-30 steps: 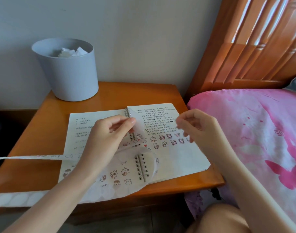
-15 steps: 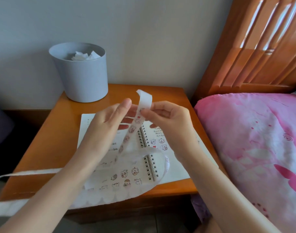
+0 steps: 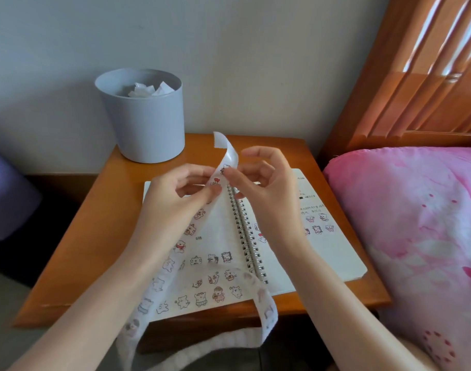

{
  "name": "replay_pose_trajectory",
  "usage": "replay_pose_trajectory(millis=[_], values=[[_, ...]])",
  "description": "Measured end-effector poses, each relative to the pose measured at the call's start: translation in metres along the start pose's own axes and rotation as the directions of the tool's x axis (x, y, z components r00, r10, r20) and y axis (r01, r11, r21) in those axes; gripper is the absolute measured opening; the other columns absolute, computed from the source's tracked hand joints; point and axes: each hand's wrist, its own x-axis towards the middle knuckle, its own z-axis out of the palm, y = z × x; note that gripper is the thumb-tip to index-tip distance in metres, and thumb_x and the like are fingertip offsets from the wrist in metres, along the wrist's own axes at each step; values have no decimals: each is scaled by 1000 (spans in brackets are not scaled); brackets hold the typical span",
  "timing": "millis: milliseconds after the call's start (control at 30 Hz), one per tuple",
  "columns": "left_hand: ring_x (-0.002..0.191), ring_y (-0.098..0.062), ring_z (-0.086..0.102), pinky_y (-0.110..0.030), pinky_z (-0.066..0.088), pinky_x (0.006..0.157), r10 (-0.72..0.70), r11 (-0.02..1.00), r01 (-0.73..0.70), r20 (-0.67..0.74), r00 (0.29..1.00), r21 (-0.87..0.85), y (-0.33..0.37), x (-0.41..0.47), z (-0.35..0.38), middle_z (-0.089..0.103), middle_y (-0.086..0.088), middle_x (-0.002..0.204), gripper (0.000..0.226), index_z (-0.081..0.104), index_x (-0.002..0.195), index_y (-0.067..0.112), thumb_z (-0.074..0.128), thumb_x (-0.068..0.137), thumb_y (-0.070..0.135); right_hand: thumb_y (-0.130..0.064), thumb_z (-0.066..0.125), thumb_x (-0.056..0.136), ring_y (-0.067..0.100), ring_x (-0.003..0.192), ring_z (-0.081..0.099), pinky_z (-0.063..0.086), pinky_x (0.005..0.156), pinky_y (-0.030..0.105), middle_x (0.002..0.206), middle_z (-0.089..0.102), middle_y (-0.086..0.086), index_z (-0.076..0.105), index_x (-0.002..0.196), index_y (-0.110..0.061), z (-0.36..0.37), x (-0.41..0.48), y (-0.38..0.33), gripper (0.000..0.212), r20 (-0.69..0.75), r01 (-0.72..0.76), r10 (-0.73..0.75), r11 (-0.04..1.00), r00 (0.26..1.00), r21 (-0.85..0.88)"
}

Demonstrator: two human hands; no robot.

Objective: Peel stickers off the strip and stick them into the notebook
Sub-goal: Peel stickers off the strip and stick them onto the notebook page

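Above the open notebook point(image 3: 322, 261), at the middle of the view, I see the left hand point(image 3: 175, 199) pinching the strip point(image 3: 175, 259) just under its curled top end. The right hand point(image 3: 263, 188), at three o'clock from it, nips a sticker point(image 3: 225, 168) on the strip between thumb and forefinger. I judge the peel is barely begun. Next: lift the sticker free, then press it onto the page toward five o'clock.

The left forearm point(image 3: 95, 303) and right forearm point(image 3: 322, 290) are being held forward, converging. The strip point(image 3: 230, 156) is being pinched between the thumb and fingers of the left hand point(image 3: 181, 195). It is also being pinched by the right hand point(image 3: 266, 188), fingers curled.
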Motion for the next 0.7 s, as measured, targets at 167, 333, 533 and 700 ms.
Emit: replay_pose_trajectory(millis=[167,333,533,700], values=[[76,0,70,-10,52,60,-61,995,64,28,998,-82,2,-2,4,74,14,85,13,71,94,27,72,82,22,-7,72,81,20,76,67,57,65,26,83,70,5,66,91,-7,-3,0,2,12,15,38,-39,999,999,27],[82,4,68,-7,50,65,-53,994,57,42,998,-93,2,0,1,74,14,87,9,71,93,28,65,87,28,-2,70,80,20,73,68,57,69,24,78,71,4,69,86,-9,-8,2,-1,9,98,57,-59,998,993,26],[81,-3,70,-11,51,67,-95,981,105,69,993,-162,-1,-1,5,75,6,88,11,71,97,21,65,87,19,-6,72,80,18,74,68,57,67,26,79,70,3,69,87,-12,-7,0,2,9,86,86,-83,996,993,-31],[85,-7,72,-16,53,75,-111,975,125,89,990,-184,-2,-2,7,76,4,90,12,70,99,19,63,89,19,-10,72,80,15,70,67,58,64,28,76,71,-2,71,85,-14,-10,0,2,7,63,93,-87,991,994,-97]])
